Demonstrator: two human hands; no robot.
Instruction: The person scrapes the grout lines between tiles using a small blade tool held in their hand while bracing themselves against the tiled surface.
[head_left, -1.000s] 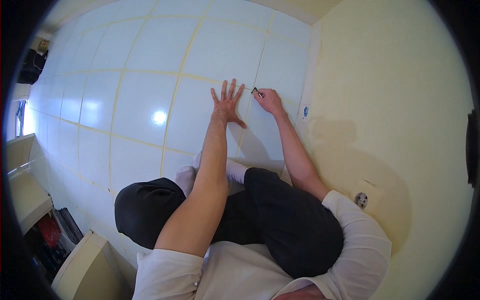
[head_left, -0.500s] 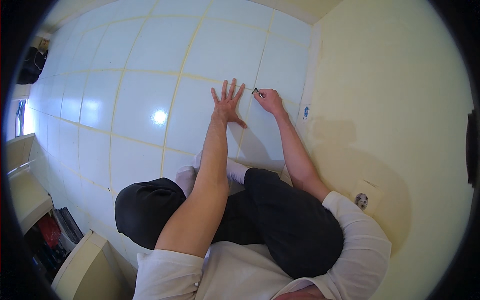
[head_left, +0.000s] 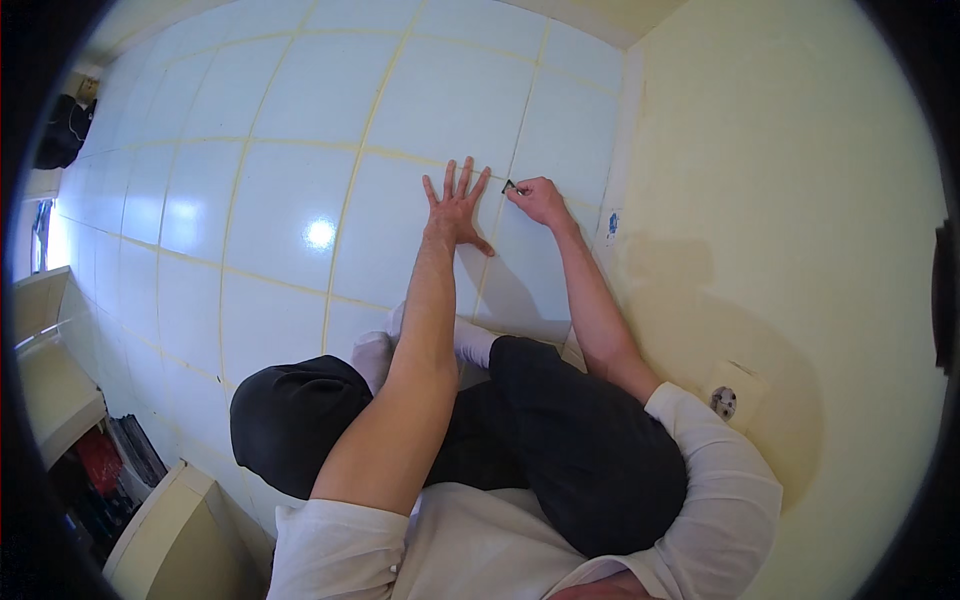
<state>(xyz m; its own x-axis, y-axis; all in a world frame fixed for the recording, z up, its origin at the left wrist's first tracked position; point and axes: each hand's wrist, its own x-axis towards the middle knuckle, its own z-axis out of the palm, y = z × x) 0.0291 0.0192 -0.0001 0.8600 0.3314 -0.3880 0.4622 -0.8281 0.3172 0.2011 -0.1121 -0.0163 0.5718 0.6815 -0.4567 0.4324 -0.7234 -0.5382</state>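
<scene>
My left hand (head_left: 458, 212) lies flat on the pale blue tiled floor (head_left: 420, 260), its fingers and thumb spread wide. To its right, my right hand (head_left: 540, 201) is closed around a small scraper (head_left: 509, 187) with a dark, triangular-looking head. The scraper's tip is at a grout line (head_left: 502, 180), close to where two lines cross. The fingers hide most of its handle. Yellowish grout shows between many tiles, while the line running away beyond the tool looks thinner and darker.
A cream wall (head_left: 780, 180) with a socket (head_left: 723, 402) rises on the right. My folded legs in black trousers (head_left: 590, 460) are below my arms. Open cabinets (head_left: 60, 390) stand at the lower left. A black bag-like object (head_left: 65, 130) sits at the far left.
The scraper has shifted slightly toward me and to the left, and its head is turned a little differently. My left hand has stayed in place.
</scene>
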